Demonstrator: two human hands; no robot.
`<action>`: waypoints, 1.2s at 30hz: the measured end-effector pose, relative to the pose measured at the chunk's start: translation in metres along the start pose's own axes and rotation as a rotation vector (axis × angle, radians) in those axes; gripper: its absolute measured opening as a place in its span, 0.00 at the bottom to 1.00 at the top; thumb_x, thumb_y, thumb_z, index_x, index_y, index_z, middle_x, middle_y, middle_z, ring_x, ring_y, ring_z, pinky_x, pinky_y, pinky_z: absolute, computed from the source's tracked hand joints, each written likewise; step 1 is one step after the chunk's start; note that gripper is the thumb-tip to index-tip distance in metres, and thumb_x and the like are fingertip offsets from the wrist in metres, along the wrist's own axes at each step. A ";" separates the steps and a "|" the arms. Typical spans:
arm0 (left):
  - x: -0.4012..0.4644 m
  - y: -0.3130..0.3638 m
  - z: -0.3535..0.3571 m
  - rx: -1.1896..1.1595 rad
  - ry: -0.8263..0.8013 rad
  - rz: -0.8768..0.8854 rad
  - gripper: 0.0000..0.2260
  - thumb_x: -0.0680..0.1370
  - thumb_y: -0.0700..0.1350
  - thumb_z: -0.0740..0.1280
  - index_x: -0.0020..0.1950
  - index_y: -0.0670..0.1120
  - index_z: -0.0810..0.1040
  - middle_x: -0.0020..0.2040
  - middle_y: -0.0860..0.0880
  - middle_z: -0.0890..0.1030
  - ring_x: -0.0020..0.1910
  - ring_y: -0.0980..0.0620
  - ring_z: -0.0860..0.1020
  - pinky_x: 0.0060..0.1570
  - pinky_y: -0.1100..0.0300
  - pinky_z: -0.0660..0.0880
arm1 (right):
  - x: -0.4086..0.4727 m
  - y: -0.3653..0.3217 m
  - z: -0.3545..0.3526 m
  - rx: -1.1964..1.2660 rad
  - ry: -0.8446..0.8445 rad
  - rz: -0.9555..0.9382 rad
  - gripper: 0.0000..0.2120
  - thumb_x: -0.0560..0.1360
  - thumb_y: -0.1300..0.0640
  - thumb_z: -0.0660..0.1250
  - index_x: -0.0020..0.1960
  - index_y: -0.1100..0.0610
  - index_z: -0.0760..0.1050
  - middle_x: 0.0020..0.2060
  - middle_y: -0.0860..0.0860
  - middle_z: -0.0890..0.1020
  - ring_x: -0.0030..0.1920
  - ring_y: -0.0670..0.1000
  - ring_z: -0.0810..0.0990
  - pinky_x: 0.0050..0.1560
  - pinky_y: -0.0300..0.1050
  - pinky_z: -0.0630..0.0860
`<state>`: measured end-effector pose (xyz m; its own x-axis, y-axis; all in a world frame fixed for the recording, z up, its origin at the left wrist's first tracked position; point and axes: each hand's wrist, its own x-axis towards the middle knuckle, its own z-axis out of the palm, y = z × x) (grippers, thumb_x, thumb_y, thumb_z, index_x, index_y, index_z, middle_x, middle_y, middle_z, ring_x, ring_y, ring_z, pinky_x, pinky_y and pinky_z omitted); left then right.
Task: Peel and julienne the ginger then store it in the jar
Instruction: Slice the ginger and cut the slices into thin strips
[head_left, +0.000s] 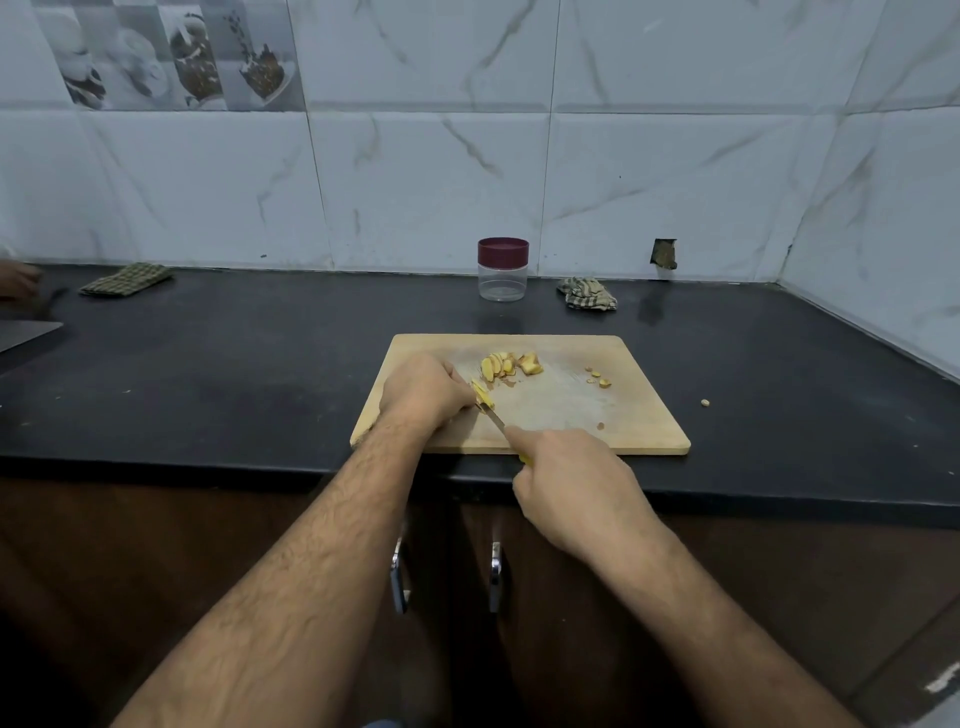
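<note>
The cutting board (644, 415) is taken as the reference for all positions. At its near-left part, a small piece of ginger (482, 396) is pinned under the curled fingertips of the left hand (423, 391). The knife (497, 419) is held in the right hand (571, 467), which is closed round a yellow handle just over the board's near edge, with the index finger laid forward along the blade's back. The blade tip is seen at the held piece; whether it is already through cannot be told.

A heap of cut slices (501, 364) lies toward the far centre of the board, with one thicker chunk (531, 362) touching it on the right. Scraps of peel (598, 378) are scattered toward the far right, and one scrap (705, 402) lies on the counter (208, 374) just off the right edge. The jar (503, 270) stands behind the board against the wall, lid still on, with nothing visible inside it.

The step in hand is judged to be slicing toward julienne. Fingertips should be kept tucked behind the knuckles, since the piece is small and the blade is close. Thin, even cuts are advised, with slices stacked flat before strips are cut. The jar lid must be removed before transfer.
</note>
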<state>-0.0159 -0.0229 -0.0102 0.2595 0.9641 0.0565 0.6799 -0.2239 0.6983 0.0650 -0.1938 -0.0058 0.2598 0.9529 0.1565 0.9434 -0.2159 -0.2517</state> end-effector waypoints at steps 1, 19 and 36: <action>0.000 0.000 0.000 -0.002 -0.003 -0.001 0.03 0.71 0.43 0.70 0.41 0.45 0.84 0.31 0.53 0.79 0.30 0.52 0.75 0.37 0.58 0.77 | -0.004 0.000 -0.001 -0.011 -0.001 -0.002 0.19 0.79 0.60 0.57 0.67 0.48 0.70 0.44 0.49 0.74 0.44 0.52 0.71 0.41 0.45 0.70; -0.007 -0.017 0.000 -0.342 0.017 0.084 0.07 0.74 0.42 0.67 0.36 0.44 0.80 0.27 0.53 0.78 0.26 0.53 0.73 0.35 0.59 0.73 | -0.005 -0.002 -0.013 0.114 0.069 0.065 0.22 0.78 0.57 0.57 0.71 0.45 0.70 0.54 0.49 0.81 0.53 0.53 0.77 0.45 0.46 0.75; 0.000 -0.044 -0.024 -0.338 0.194 0.143 0.04 0.77 0.46 0.68 0.44 0.51 0.83 0.40 0.54 0.82 0.41 0.54 0.78 0.43 0.58 0.74 | 0.021 -0.006 -0.006 0.032 0.068 0.161 0.27 0.76 0.60 0.59 0.74 0.46 0.67 0.59 0.50 0.81 0.58 0.55 0.78 0.52 0.48 0.75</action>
<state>-0.0617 -0.0098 -0.0237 0.1788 0.9430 0.2808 0.3747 -0.3292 0.8667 0.0664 -0.1735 0.0046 0.4210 0.8899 0.1755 0.8819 -0.3563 -0.3087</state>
